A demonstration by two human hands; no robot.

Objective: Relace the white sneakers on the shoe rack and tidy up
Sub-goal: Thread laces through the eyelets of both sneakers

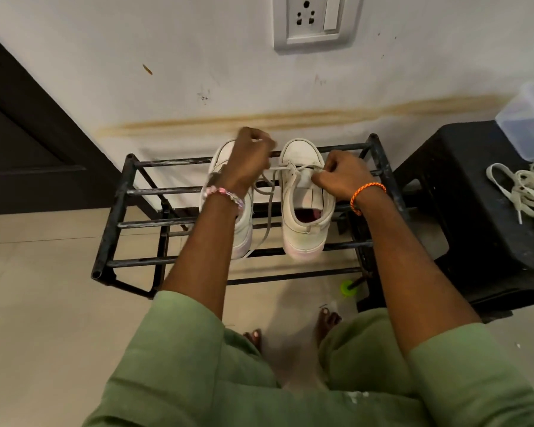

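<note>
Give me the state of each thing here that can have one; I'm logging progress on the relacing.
Right sneaker: on the rack, partly laced near the toe, lace untied.
Left sneaker: on the rack, mostly hidden by the arm; lacing cannot be told.
Lace: held at both ends, loose part hanging.
Left hand: pinches the lace.
Right hand: pinches the lace.
Spare laces: loose heap on the black stool.
Plastic box: lid on.

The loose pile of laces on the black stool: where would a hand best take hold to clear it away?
Judging by its pose, pinch the loose laces from above at the tangled middle, where loops overlap, not at a trailing end. They lie flat on the black stool, open from above and in front; the plastic box crowds the far side.
</note>
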